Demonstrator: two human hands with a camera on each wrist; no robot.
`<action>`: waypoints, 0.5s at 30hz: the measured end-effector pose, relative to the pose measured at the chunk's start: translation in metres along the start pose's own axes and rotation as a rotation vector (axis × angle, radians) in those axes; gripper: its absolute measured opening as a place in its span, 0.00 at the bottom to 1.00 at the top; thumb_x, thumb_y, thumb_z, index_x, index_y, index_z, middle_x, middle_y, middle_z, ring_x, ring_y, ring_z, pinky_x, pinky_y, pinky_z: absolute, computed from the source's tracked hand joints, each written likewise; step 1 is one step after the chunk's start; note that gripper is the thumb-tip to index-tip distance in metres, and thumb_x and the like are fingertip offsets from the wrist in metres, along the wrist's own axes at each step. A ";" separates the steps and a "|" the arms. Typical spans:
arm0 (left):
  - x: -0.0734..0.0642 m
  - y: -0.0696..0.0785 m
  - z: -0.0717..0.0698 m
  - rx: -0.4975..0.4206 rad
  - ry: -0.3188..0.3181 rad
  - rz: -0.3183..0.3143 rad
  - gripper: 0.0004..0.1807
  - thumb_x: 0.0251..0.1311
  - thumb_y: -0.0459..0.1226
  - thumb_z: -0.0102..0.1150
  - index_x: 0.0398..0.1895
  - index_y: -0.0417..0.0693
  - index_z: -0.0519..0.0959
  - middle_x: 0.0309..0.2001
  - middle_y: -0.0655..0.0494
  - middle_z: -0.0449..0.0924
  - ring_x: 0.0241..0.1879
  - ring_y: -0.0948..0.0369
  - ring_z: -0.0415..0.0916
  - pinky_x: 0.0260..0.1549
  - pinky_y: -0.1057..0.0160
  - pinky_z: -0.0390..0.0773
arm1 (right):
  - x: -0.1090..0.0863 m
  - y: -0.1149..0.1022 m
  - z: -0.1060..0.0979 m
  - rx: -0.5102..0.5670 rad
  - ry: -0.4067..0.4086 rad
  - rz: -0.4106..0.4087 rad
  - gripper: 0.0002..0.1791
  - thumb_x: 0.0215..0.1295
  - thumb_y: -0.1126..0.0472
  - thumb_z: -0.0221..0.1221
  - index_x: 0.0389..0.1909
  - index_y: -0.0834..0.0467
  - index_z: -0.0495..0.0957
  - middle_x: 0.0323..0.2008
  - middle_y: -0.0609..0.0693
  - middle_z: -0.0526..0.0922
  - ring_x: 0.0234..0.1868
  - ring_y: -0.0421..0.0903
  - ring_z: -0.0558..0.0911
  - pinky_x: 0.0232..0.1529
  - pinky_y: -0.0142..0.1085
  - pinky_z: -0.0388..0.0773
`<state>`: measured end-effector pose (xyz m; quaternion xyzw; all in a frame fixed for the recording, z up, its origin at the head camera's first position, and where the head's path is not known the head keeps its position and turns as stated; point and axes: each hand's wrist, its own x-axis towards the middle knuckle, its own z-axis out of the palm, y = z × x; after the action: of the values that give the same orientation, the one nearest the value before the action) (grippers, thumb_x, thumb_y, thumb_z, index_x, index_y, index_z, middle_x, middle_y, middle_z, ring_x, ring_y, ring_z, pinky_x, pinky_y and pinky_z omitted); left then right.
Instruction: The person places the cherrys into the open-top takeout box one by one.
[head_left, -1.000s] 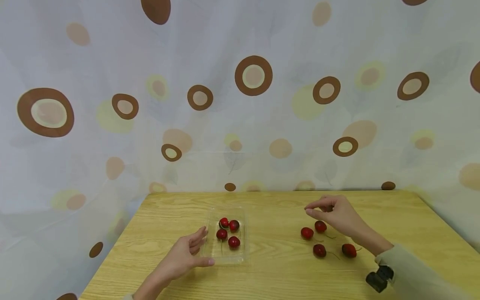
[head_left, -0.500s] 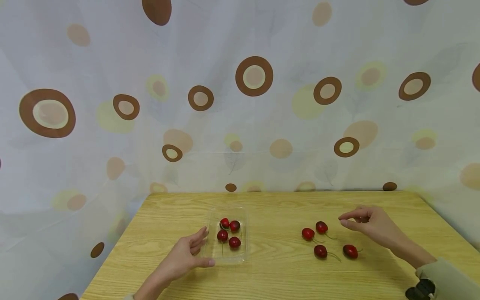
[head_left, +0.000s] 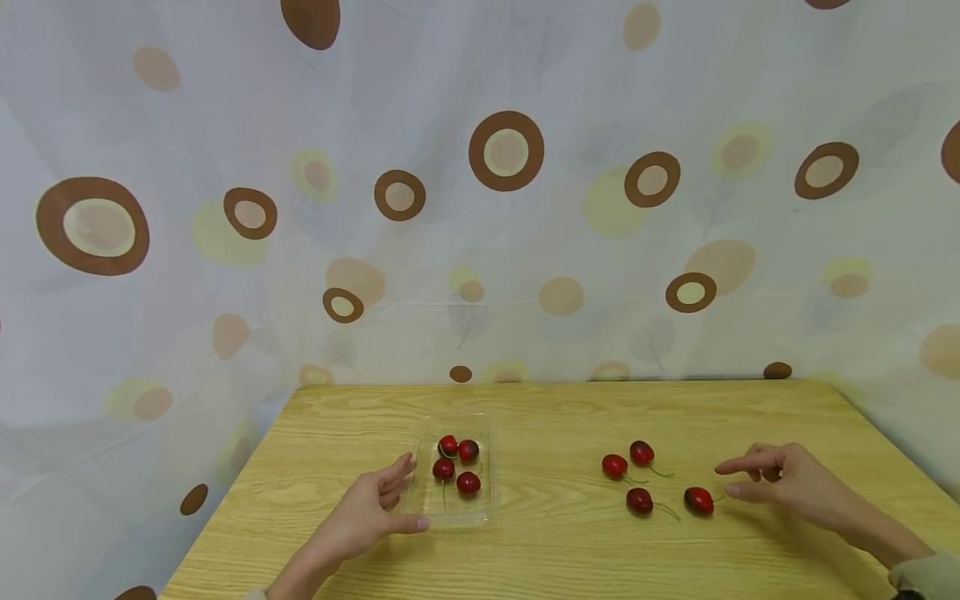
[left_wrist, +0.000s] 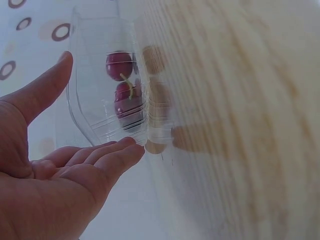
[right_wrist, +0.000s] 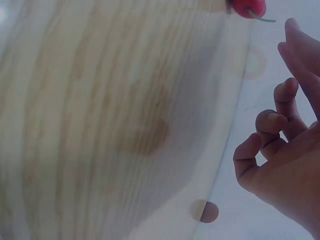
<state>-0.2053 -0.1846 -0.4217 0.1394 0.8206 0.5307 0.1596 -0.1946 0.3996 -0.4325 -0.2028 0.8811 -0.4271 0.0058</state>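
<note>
A clear plastic box (head_left: pixel 454 521) stands left of centre on the table, with several red cherries (head_left: pixel 468 483) inside. My left hand (head_left: pixel 363 512) rests at its near left side, thumb by the front corner; in the left wrist view its straight fingers (left_wrist: pixel 117 159) touch the box wall. Over on the right, my right hand (head_left: pixel 798 485) hovers just beside a dark red cherry (head_left: pixel 698 501), thumb and forefinger apart near its stem, nothing between them. The right wrist view shows that hand's other fingers (right_wrist: pixel 272 121) bent, with a cherry (right_wrist: pixel 249 7) beyond the fingertips.
Three more stemmed cherries lie left of the right hand: one in front (head_left: pixel 640 501), one at the left (head_left: pixel 614 466), one behind (head_left: pixel 642 453). Bare wooden table (head_left: pixel 547 500) separates them from the box. A patterned curtain (head_left: pixel 585 250) hangs behind the table's back edge.
My right hand has moved right and toward me, from above the back cherries to beside the rightmost cherry, and its thumb and forefinger have parted. The left hand and the box stay put.
</note>
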 end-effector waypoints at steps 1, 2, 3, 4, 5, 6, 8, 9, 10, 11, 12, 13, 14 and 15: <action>0.000 0.000 0.000 0.000 0.000 0.001 0.56 0.62 0.38 0.78 0.83 0.31 0.50 0.79 0.32 0.55 0.75 0.34 0.58 0.68 0.41 0.70 | -0.001 0.002 0.000 0.003 -0.005 0.000 0.12 0.73 0.70 0.64 0.52 0.70 0.87 0.26 0.46 0.71 0.26 0.48 0.62 0.23 0.37 0.59; 0.000 0.000 0.000 0.001 -0.001 0.002 0.56 0.62 0.38 0.78 0.83 0.31 0.50 0.79 0.32 0.55 0.75 0.34 0.58 0.68 0.41 0.70 | -0.002 0.003 0.000 0.001 -0.006 0.002 0.12 0.72 0.70 0.64 0.52 0.70 0.87 0.27 0.46 0.72 0.26 0.48 0.63 0.23 0.37 0.60; 0.000 0.000 0.000 0.001 -0.001 0.000 0.56 0.62 0.38 0.78 0.83 0.31 0.50 0.79 0.32 0.55 0.75 0.34 0.58 0.68 0.41 0.70 | -0.003 0.005 0.000 0.001 -0.010 0.008 0.12 0.72 0.70 0.64 0.52 0.70 0.86 0.27 0.46 0.73 0.26 0.48 0.63 0.23 0.37 0.60; 0.000 0.000 0.000 0.003 -0.001 0.000 0.56 0.61 0.38 0.78 0.83 0.31 0.50 0.79 0.32 0.55 0.75 0.34 0.58 0.68 0.41 0.69 | -0.004 0.006 0.001 0.001 -0.013 0.018 0.12 0.73 0.69 0.64 0.52 0.70 0.86 0.27 0.47 0.74 0.26 0.47 0.64 0.23 0.37 0.60; 0.000 0.000 0.000 0.004 -0.001 0.000 0.56 0.61 0.37 0.78 0.83 0.31 0.50 0.79 0.32 0.55 0.75 0.34 0.58 0.68 0.41 0.69 | -0.005 0.007 0.001 0.000 -0.018 0.029 0.12 0.73 0.69 0.64 0.53 0.70 0.87 0.28 0.47 0.75 0.26 0.47 0.64 0.23 0.37 0.60; 0.001 0.000 0.000 0.008 -0.001 0.002 0.56 0.61 0.37 0.78 0.83 0.31 0.50 0.79 0.32 0.55 0.75 0.34 0.59 0.68 0.41 0.69 | -0.007 0.009 0.002 0.002 -0.021 0.039 0.12 0.73 0.69 0.64 0.53 0.70 0.87 0.29 0.47 0.76 0.26 0.47 0.64 0.23 0.37 0.60; 0.001 0.000 -0.001 0.008 -0.002 0.000 0.56 0.61 0.37 0.78 0.83 0.32 0.50 0.79 0.33 0.55 0.75 0.34 0.59 0.68 0.40 0.70 | -0.007 0.012 0.003 -0.003 -0.025 0.052 0.12 0.73 0.68 0.65 0.52 0.69 0.87 0.29 0.47 0.76 0.26 0.46 0.65 0.23 0.37 0.60; 0.001 0.000 -0.001 0.011 -0.003 0.001 0.56 0.61 0.37 0.78 0.83 0.32 0.50 0.79 0.33 0.55 0.75 0.34 0.59 0.68 0.40 0.70 | -0.008 0.013 0.004 -0.007 -0.026 0.052 0.12 0.73 0.68 0.65 0.52 0.69 0.87 0.29 0.47 0.77 0.26 0.46 0.65 0.24 0.37 0.60; 0.001 0.000 -0.001 0.010 -0.004 0.002 0.56 0.61 0.37 0.78 0.83 0.32 0.50 0.79 0.33 0.55 0.75 0.34 0.58 0.68 0.40 0.70 | -0.008 0.014 0.005 -0.009 -0.026 0.050 0.12 0.72 0.68 0.65 0.52 0.69 0.87 0.29 0.47 0.78 0.26 0.45 0.66 0.24 0.37 0.60; 0.001 0.000 -0.001 0.009 -0.005 0.003 0.56 0.61 0.37 0.78 0.83 0.32 0.50 0.79 0.32 0.55 0.75 0.34 0.58 0.68 0.40 0.70 | -0.007 0.015 0.006 -0.016 -0.025 0.041 0.11 0.72 0.68 0.66 0.51 0.68 0.88 0.29 0.46 0.78 0.26 0.45 0.66 0.24 0.37 0.60; 0.001 0.000 -0.001 0.008 -0.006 0.002 0.56 0.61 0.37 0.78 0.83 0.31 0.50 0.79 0.33 0.55 0.75 0.34 0.58 0.68 0.40 0.69 | -0.007 0.016 0.007 -0.021 -0.022 0.031 0.11 0.72 0.68 0.66 0.51 0.68 0.88 0.30 0.46 0.79 0.26 0.44 0.67 0.23 0.36 0.60; 0.001 0.001 -0.001 0.004 -0.007 -0.001 0.56 0.61 0.37 0.78 0.83 0.31 0.50 0.79 0.33 0.55 0.75 0.34 0.58 0.68 0.40 0.69 | -0.007 0.017 0.007 -0.024 -0.019 0.021 0.11 0.71 0.68 0.66 0.50 0.68 0.88 0.30 0.46 0.80 0.26 0.44 0.67 0.23 0.36 0.61; 0.001 0.001 -0.001 0.004 -0.008 -0.001 0.56 0.61 0.37 0.78 0.83 0.31 0.50 0.79 0.33 0.55 0.75 0.34 0.58 0.68 0.40 0.69 | -0.006 0.017 0.008 -0.030 -0.015 0.010 0.10 0.71 0.68 0.66 0.50 0.67 0.89 0.30 0.45 0.81 0.26 0.44 0.68 0.23 0.36 0.61; 0.001 0.001 -0.001 0.003 -0.008 -0.001 0.56 0.61 0.37 0.78 0.83 0.31 0.50 0.79 0.33 0.55 0.75 0.34 0.58 0.68 0.40 0.69 | -0.006 0.018 0.009 -0.034 -0.013 0.000 0.10 0.71 0.69 0.67 0.49 0.66 0.89 0.31 0.45 0.81 0.26 0.43 0.68 0.24 0.36 0.62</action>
<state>-0.2066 -0.1848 -0.4207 0.1415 0.8209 0.5287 0.1630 -0.1935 0.4052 -0.4524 -0.2057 0.8881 -0.4109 0.0080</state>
